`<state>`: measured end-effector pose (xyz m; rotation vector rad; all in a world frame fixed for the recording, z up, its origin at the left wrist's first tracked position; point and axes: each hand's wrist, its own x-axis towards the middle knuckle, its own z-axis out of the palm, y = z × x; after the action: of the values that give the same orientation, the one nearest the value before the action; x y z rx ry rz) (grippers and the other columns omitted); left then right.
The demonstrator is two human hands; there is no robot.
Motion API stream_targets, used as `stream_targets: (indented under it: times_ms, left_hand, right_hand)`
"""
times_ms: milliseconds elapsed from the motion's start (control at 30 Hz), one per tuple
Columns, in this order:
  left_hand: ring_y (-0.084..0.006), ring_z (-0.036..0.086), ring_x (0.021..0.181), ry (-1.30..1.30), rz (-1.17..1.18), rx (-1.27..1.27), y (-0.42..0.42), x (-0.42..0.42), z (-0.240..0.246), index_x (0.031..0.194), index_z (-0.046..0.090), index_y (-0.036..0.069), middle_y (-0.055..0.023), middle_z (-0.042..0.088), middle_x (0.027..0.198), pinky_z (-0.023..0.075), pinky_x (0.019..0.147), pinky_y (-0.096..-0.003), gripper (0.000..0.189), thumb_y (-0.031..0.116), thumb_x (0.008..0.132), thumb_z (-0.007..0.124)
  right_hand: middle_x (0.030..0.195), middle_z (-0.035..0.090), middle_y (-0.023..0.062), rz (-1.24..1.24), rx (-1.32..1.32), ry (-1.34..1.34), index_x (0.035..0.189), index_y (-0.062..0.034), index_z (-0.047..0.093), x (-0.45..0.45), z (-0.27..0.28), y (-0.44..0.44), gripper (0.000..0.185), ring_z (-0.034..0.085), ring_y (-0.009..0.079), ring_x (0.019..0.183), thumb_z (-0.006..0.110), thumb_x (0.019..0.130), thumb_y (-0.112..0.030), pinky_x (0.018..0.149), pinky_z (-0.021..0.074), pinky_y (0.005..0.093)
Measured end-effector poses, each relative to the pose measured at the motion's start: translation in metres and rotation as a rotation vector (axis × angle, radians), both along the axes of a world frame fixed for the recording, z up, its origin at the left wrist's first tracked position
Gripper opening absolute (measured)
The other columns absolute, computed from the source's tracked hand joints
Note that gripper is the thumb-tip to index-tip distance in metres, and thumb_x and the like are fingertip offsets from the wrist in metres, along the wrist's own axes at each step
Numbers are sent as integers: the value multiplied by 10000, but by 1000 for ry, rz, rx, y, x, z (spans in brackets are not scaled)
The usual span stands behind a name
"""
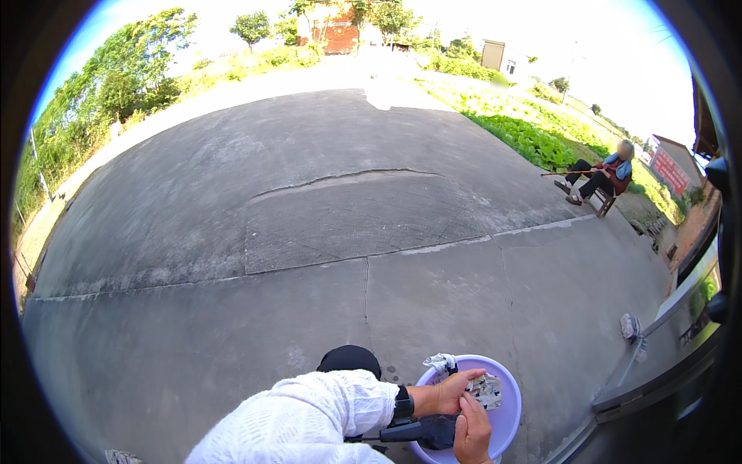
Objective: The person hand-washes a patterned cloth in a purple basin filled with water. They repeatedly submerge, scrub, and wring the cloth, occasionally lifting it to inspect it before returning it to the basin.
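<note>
A light purple plastic basin (515, 400) stands on the concrete at the lower right. Above it, my left hand (455, 392) holds a wet-looking pale cloth (486, 391) with dark printed marks. My right hand (473, 432) comes up from the bottom edge, its fingertips pressed to the same cloth close to my left fingers. Part of a similar patterned cloth (442, 363) hangs over the basin's far left rim. Below my left wrist, a black handle-like object (401, 432) leads towards a dark mass (437, 432) at the basin; what that mass is remains unclear.
Cracked concrete paving (313, 313) spreads ahead. A person (608, 171) with a stick sits on a small chair (606, 200) beside leafy green crops (527, 139). A glass door panel (655, 342) runs along the right. My knee (349, 361) is left of the basin.
</note>
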<state>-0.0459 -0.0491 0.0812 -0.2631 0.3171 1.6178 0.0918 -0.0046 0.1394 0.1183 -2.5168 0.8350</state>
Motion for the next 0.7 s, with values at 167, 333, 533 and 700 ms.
stream_targets:
  times_ms: [167,333,533,700]
  left_hand:
    - [-174,614,832,20,-30,213,-1,8,2,945,614,67,-44,660,925,486,805,-320,324,361,920,481]
    - [-166,611,822,69,-48,135,-2,14,-2,902,622,98,-21,658,875,488,776,-308,319,387,915,488]
    - [-190,611,821,58,-41,32,-4,5,-7,916,626,79,-61,660,869,489,800,-330,332,378,912,484]
    - [-213,607,831,56,-15,-62,-7,0,0,928,622,64,-76,657,894,485,819,-363,344,369,919,465]
  right_hand:
    - [1292,479,208,-196,210,58,1255,19,485,-4,-2,8,376,434,381,1212,405,937,-166,1026,322,455]
    - [1316,411,288,-207,195,-147,1261,118,409,-9,-18,7,461,368,447,1241,402,912,-182,1054,246,486]
    - [1296,416,307,-76,119,-187,1245,124,421,-7,-21,-1,453,378,466,1221,416,903,-173,1035,271,496]
    - [1275,427,316,-22,181,-187,1232,125,430,-5,-14,-6,479,393,480,1199,454,895,-215,1026,282,504]
